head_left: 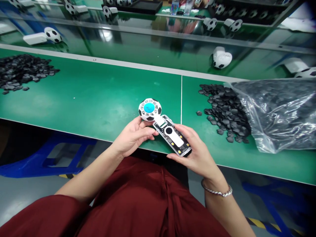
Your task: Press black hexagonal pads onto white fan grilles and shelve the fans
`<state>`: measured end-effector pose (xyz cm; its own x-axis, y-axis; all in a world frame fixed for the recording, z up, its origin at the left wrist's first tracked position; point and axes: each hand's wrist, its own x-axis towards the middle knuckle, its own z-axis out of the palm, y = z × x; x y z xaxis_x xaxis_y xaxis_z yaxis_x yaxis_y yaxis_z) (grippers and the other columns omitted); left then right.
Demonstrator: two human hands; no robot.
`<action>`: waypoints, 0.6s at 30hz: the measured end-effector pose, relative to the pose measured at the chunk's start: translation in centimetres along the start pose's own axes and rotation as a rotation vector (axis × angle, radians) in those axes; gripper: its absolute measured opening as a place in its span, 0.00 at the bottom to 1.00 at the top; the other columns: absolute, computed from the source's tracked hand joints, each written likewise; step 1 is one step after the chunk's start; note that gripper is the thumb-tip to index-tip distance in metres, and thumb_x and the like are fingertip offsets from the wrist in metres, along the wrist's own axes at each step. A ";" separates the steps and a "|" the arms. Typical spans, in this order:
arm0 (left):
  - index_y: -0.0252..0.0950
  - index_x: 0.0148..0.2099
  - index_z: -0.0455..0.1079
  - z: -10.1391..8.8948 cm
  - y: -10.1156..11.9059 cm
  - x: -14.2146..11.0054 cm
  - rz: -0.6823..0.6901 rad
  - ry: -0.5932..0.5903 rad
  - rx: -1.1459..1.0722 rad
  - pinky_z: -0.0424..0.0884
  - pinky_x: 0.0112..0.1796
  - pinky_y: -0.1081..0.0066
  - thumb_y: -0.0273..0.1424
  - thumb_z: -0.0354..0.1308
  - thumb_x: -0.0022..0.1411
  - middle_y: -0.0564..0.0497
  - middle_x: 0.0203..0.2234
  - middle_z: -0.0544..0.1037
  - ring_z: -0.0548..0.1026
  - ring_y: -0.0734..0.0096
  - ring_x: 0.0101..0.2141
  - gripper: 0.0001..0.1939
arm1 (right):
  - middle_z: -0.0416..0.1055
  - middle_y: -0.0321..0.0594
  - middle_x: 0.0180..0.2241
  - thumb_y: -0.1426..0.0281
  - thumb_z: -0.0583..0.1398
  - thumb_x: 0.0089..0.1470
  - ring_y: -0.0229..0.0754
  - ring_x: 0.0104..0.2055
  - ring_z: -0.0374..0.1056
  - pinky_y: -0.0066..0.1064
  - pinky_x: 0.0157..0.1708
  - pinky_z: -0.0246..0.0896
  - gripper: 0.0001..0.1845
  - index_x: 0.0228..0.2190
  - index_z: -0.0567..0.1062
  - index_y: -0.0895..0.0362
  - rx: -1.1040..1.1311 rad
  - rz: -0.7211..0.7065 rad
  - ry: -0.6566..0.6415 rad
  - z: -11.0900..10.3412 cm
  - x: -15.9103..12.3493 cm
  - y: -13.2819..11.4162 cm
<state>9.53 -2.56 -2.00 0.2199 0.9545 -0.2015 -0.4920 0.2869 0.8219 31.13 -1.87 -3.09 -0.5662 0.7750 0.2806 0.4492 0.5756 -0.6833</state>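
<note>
Right hand (197, 153) grips the gadget (176, 139) by its sides, over the near edge of the table (98, 95); left hand (134, 135) holds its ball end (149, 108). I'd avoid touching the circuit board (183, 148), tbh. Black pieces (223, 113) lie further up the table.

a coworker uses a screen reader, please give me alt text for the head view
The right hand holds a device with its circuit board exposed, the left hand at its soccer-ball head. A green table bears black pieces heaped at both sides and a clear bag at right.
</note>
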 end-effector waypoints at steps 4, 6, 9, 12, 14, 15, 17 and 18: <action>0.32 0.46 0.64 0.0 0.0 0.0 0.005 0.008 -0.002 0.69 0.31 0.77 0.20 0.59 0.52 0.48 0.38 0.70 0.73 0.75 0.32 0.17 | 0.58 0.46 0.54 0.59 0.63 0.46 0.50 0.55 0.56 0.46 0.53 0.56 0.39 0.56 0.55 0.51 -0.004 0.001 0.005 0.1 0.1 -0.1; 0.32 0.45 0.64 0.0 0.0 -0.1 0.007 0.017 -0.012 0.69 0.31 0.77 0.21 0.60 0.52 0.49 0.37 0.71 0.73 0.75 0.31 0.17 | 0.58 0.46 0.54 0.60 0.63 0.46 0.50 0.55 0.56 0.45 0.53 0.57 0.39 0.56 0.55 0.51 -0.012 -0.002 0.008 0.1 0.1 -0.1; 0.32 0.43 0.64 0.1 -0.1 -0.1 0.028 0.032 -0.039 0.69 0.30 0.76 0.24 0.61 0.52 0.49 0.34 0.71 0.72 0.76 0.30 0.15 | 0.59 0.46 0.53 0.60 0.63 0.46 0.51 0.54 0.57 0.46 0.51 0.59 0.38 0.56 0.54 0.51 -0.021 -0.007 0.006 0.0 0.1 -0.1; 0.33 0.42 0.64 0.1 -0.1 -0.1 0.036 0.043 -0.072 0.70 0.30 0.75 0.28 0.60 0.54 0.50 0.32 0.71 0.72 0.75 0.29 0.13 | 0.60 0.47 0.53 0.59 0.63 0.46 0.52 0.54 0.58 0.48 0.51 0.59 0.38 0.56 0.55 0.51 -0.027 -0.009 0.005 -0.1 0.0 -0.2; 0.33 0.42 0.64 0.1 0.0 -0.1 0.028 0.035 -0.089 0.70 0.30 0.75 0.30 0.60 0.55 0.51 0.32 0.72 0.72 0.75 0.29 0.12 | 0.60 0.46 0.52 0.57 0.63 0.45 0.52 0.53 0.58 0.48 0.50 0.60 0.40 0.56 0.55 0.50 -0.027 -0.006 0.007 -0.1 0.0 -0.2; 0.33 0.42 0.64 0.0 0.0 -0.1 0.024 0.030 -0.094 0.70 0.30 0.75 0.30 0.60 0.55 0.51 0.33 0.72 0.72 0.76 0.29 0.12 | 0.60 0.46 0.52 0.57 0.63 0.45 0.52 0.53 0.59 0.47 0.50 0.60 0.40 0.56 0.55 0.50 -0.027 -0.005 0.009 -0.1 0.0 -0.2; 0.34 0.43 0.63 0.0 0.0 0.0 0.016 0.024 -0.097 0.70 0.31 0.75 0.28 0.59 0.55 0.50 0.33 0.72 0.72 0.76 0.29 0.13 | 0.60 0.46 0.52 0.56 0.64 0.44 0.52 0.53 0.59 0.47 0.50 0.60 0.40 0.56 0.55 0.50 -0.031 -0.002 0.014 -0.1 -0.1 -0.2; 0.35 0.43 0.63 0.0 0.0 0.0 0.012 0.025 -0.098 0.70 0.31 0.75 0.28 0.59 0.55 0.50 0.34 0.72 0.72 0.76 0.29 0.13 | 0.61 0.46 0.52 0.56 0.63 0.45 0.52 0.52 0.59 0.47 0.50 0.60 0.40 0.56 0.55 0.50 -0.035 -0.003 0.018 -0.1 -0.1 -0.2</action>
<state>9.50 -2.57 -1.96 0.1933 0.9592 -0.2065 -0.5748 0.2813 0.7684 31.16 -2.06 -2.88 -0.5555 0.7776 0.2947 0.4713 0.5864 -0.6588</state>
